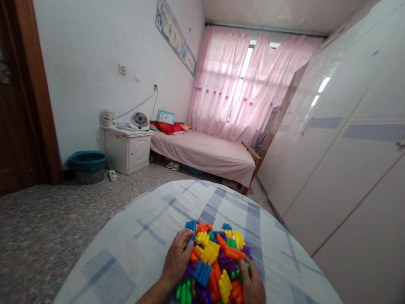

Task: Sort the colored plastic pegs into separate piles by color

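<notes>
A heap of plastic building pieces in yellow, orange, blue, green and purple lies near the front of a cloth-covered table [146, 252]. Against the left side of the heap rests my left hand [178, 258], its fingers curved over the edge pieces. My right hand [253, 284] touches the right side, its fingertips by an orange piece [234, 252]. Between the hands a yellow piece [210, 253] sits on top, with a blue piece [202, 273] just below it. Neither hand is closed round a piece.
Beyond the table stands a bed [209, 152] with a pink sheet. To the left are a white cabinet [123, 151] with a fan [140, 120] and a teal-lined bin [88, 165]. White wardrobes [348, 175] line the right side.
</notes>
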Tool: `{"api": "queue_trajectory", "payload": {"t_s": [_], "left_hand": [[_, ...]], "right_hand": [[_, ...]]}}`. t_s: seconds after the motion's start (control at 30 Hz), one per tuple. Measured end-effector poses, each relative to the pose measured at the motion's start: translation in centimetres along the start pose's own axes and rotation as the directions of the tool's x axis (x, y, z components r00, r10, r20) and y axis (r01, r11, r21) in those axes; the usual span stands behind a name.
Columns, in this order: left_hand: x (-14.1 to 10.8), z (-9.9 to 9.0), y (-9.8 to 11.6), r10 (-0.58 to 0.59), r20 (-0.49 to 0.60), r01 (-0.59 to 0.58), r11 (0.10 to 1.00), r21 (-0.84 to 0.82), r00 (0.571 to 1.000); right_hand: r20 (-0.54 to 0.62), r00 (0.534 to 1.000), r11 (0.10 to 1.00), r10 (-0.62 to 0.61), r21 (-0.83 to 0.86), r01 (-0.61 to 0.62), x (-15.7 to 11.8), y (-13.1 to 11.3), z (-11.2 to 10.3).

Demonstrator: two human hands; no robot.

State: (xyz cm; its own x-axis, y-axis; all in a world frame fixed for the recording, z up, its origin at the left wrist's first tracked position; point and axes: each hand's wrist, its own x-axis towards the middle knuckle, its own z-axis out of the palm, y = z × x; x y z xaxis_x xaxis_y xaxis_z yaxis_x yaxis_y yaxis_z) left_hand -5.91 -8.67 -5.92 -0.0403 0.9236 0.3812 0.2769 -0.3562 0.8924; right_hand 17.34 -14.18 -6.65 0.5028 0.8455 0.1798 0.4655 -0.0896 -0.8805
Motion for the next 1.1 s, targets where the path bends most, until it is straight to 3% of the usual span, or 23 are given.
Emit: {"api": "queue_trajectory", "payload": {"t_s": [1.1], "left_hand": [[0.03,-0.05,0.09,-0.011,0.013,0.011,1.0,0.003,1.0]], "right_hand": [[-0.021,1.0,1.0,-0.008,0.013,0.008,-0.18,-0.34,0.01]]}}
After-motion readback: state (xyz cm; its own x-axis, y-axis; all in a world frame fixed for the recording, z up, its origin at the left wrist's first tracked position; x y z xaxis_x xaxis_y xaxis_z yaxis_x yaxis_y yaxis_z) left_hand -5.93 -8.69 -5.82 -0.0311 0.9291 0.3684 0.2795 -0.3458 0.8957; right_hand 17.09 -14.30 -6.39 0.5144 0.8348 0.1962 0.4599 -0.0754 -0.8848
